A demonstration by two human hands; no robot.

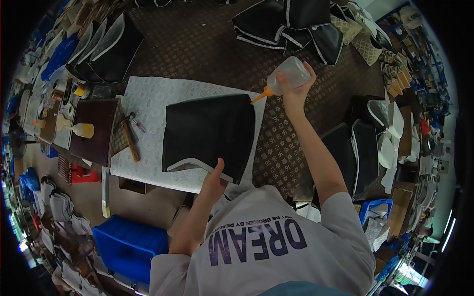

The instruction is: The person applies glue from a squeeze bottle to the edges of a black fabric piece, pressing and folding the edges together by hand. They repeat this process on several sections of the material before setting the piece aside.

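A black leather-like panel piece [210, 133] with a pale curved lower edge lies on a white patterned sheet [143, 98]. My left hand [215, 182] grips its lower edge near the right corner, thumb on top and the other fingers hidden beneath. In my right hand [296, 91] is a translucent squeeze bottle [291, 74] with an orange nozzle. The bottle is tilted down to the left, its tip right at the panel's upper right corner. To the left on the sheet lies a hammer [131, 140], with a small slim tool [138, 123] beside its head.
More black pieces lie in a pile [291, 24] at the back and stand in a stack [111, 49] at the far left. A yellowish bottle [84, 130] rests on a dark board [94, 145]. Below the table's left side is a blue bin [128, 246]. Further black pieces [345, 153] stand at right.
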